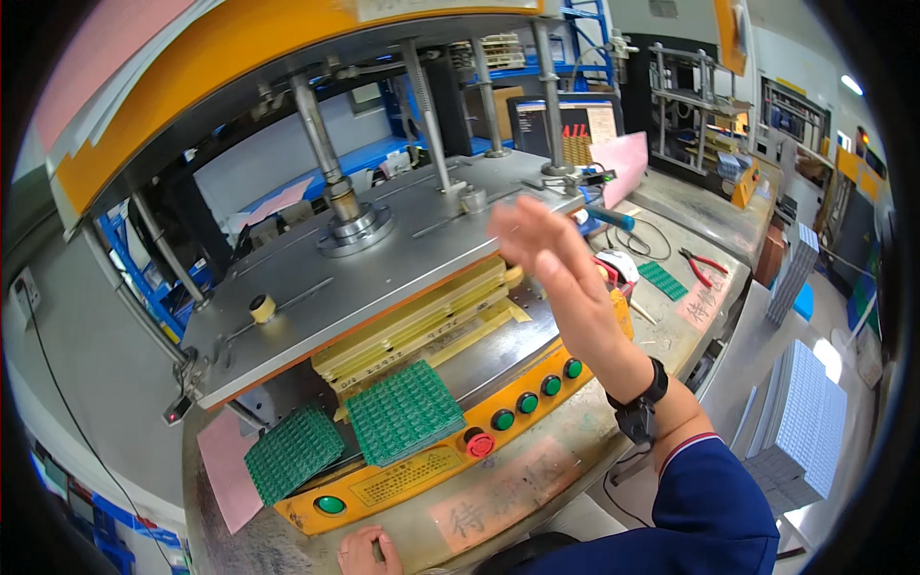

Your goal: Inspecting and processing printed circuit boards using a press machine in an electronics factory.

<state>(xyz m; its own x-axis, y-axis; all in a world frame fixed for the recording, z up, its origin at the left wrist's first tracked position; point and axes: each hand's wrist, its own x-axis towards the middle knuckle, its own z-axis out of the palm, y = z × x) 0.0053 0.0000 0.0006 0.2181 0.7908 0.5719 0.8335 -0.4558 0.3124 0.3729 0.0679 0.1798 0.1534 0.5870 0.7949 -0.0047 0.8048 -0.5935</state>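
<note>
My right hand [561,268] is raised in front of the press's grey metal plate [422,235]. Its fingers are stretched out, slightly blurred, and hold nothing. A dark watch [640,407] is on that wrist. My left hand [369,553] rests at the bench's front edge, below a green push button [330,504]. Its fingers are loosely bent with a gap by the thumb, and nothing shows in them. A stack of green circuit board panels [404,412] lies on the press's front ledge, with a second green stack [294,454] to its left. Behind them sits a yellowish fixture [422,326] under the plate.
A red emergency stop button [479,442] and several green buttons [527,402] line the orange front panel. Right of the press are red-handled pliers [704,266], a small green board [663,281] and a monitor [565,125]. Grey panel stacks [795,422] stand farther right.
</note>
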